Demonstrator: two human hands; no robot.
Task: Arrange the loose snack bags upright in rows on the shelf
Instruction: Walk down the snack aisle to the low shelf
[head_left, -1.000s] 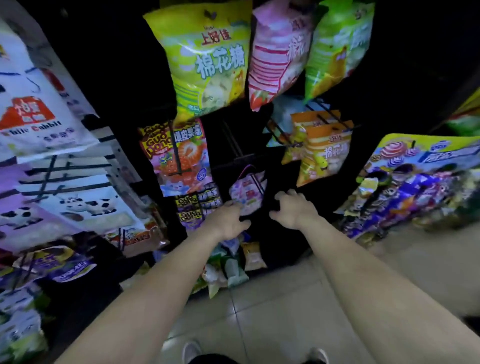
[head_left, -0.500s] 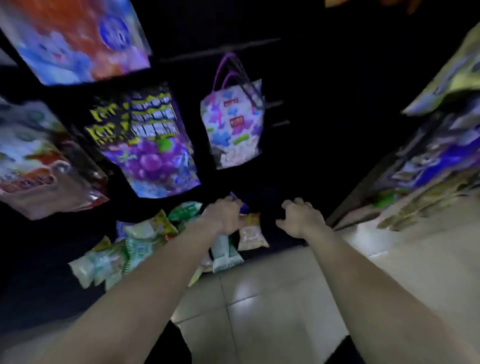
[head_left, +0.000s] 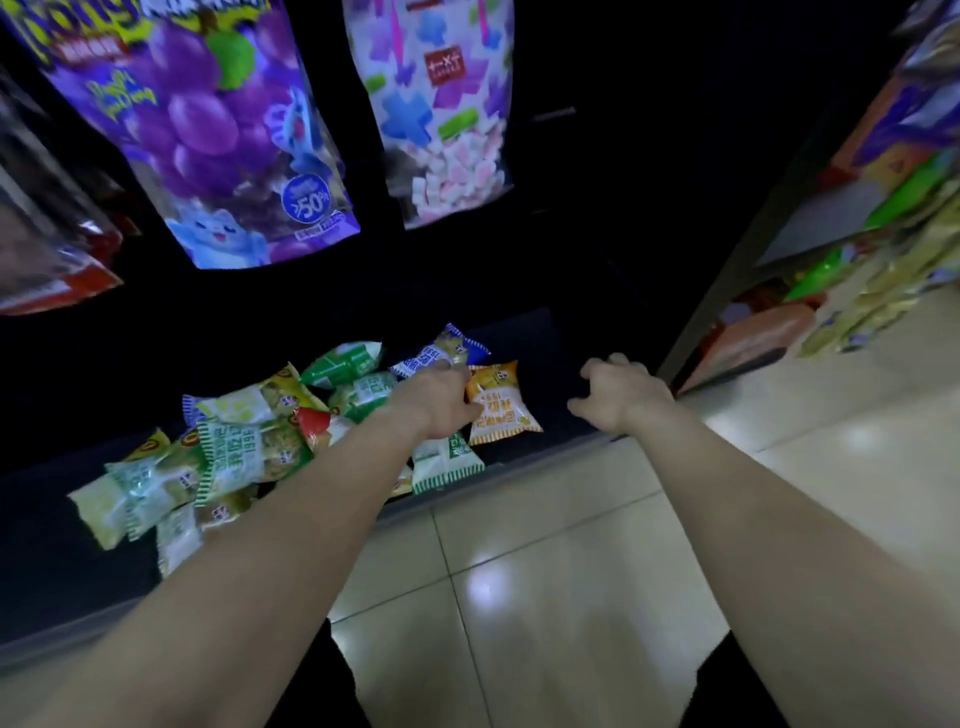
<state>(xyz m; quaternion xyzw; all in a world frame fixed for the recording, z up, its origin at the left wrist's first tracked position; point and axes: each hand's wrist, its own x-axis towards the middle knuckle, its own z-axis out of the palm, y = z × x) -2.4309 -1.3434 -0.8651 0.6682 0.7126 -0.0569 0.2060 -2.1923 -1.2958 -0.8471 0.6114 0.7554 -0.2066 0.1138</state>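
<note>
Several loose snack bags lie jumbled on the dark bottom shelf (head_left: 524, 332): green and white ones (head_left: 234, 457) on the left, a blue and white bag (head_left: 441, 351) at the back, an orange bag (head_left: 501, 410) on the right. My left hand (head_left: 441, 402) rests on the pile, its fingers against the orange bag's left edge; I cannot tell whether it grips it. My right hand (head_left: 621, 392) hovers over the bare right end of the shelf, fingers curled and apart, holding nothing.
A purple grape candy bag (head_left: 208, 130) and a pink and white marshmallow bag (head_left: 441, 109) hang above the shelf. Another shelf unit (head_left: 857, 223) with packed goods stands to the right. Pale floor tiles (head_left: 519, 571) lie below my arms.
The view has dropped from the hanging bags toward the bottom shelf. Both hands came down with it; my left hand now lies on the bag pile beside the orange bag.
</note>
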